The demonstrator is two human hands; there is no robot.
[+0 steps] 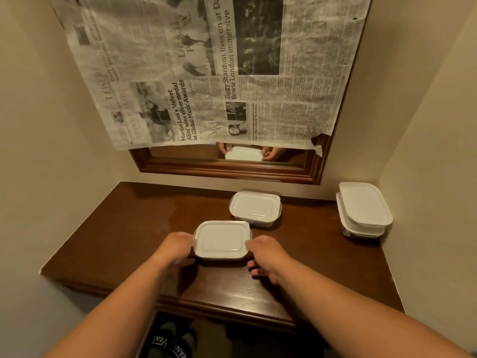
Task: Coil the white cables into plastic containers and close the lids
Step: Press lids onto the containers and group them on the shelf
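Head view, looking down on a dark brown wooden shelf [129, 228] set in a cream-walled alcove. A small rectangular clear plastic container with a white lid [222, 240] sits on the shelf near its front edge, roughly centred, with the lid seated flat on top. The lid is opaque, so what is inside cannot be told. The left hand [178, 248] grips the container's left end and the right hand [267, 255] grips its right end, both touching the lid rim. The right hand's fingers [254, 271] are curled under, close together, tips down by the shelf beside the container wall. The left hand's fingers are mostly hidden behind the hand, so whether they are spread cannot be told. A second lidded plastic container of the same kind [255, 208] stands just behind and slightly right of the held one, apart from it. A stack of two more white-lidded containers [364, 210] rests at the shelf's far right, against the side wall, the upper one sitting askew on the lower. Above the shelf hangs a mirror in a dark wooden frame [232, 171], largely covered by a sheet of newspaper [206, 73]. The uncovered strip at the bottom reflects both hands on the container's ends. Below the shelf edge, black slippers [167, 342] are visible.
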